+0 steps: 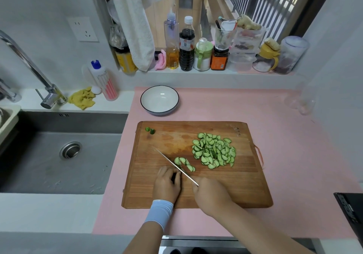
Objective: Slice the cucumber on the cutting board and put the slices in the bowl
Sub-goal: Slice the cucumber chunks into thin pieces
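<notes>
Two hands busy: left hand (167, 183) fingers curl over the last cucumber stub (179, 169), mostly hidden. Right hand (212, 195) grips the knife (176, 165), blade against the stub. Slices (215, 151) are piled on the cutting board (225, 185). Slicing looks nearly done. Next: final cuts, then transfer to the bowl (141, 98) behind.

The cucumber stub (180, 169) hides under the left grip (167, 183); the handle of the knife (169, 160) is buried in the right grip (211, 195). A black device (349, 208) at the right edge of the table (294, 136) is cut off.

Cucumber slices (215, 151) on cutting board (225, 187)
</notes>
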A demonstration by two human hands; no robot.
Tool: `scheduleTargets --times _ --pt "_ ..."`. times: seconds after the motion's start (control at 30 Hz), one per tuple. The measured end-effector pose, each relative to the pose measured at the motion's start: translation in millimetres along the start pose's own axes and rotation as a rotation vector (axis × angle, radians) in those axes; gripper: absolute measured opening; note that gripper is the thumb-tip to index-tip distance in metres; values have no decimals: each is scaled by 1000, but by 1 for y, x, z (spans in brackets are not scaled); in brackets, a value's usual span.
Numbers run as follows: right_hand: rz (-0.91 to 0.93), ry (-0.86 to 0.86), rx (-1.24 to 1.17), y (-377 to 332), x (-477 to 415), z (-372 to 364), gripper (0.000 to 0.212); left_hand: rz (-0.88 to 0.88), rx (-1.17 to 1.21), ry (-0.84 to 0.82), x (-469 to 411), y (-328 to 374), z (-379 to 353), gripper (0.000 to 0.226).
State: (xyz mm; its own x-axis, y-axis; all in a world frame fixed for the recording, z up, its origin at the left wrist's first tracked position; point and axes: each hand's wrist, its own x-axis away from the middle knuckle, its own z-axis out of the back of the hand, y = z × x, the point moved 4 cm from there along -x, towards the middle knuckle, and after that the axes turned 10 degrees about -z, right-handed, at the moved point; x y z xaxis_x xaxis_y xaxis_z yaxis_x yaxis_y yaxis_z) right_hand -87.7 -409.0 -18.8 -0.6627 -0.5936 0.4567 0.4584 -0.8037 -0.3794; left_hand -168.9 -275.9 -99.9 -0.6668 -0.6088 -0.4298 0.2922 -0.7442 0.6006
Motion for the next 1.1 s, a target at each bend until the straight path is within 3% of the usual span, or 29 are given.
scheduleTargets --times 0.37,0.7,1.1 --pt "27 61 19 -1 1 -5 37 -1 -2 -21 4 -3 -2 14" --pt "48 75 4 35 24 0 30 -5 -2 -30 4 -4 -3 11" --pt "39 18 48 -1 -2 1 22 -7 -2 -7 4 -2 0 16"
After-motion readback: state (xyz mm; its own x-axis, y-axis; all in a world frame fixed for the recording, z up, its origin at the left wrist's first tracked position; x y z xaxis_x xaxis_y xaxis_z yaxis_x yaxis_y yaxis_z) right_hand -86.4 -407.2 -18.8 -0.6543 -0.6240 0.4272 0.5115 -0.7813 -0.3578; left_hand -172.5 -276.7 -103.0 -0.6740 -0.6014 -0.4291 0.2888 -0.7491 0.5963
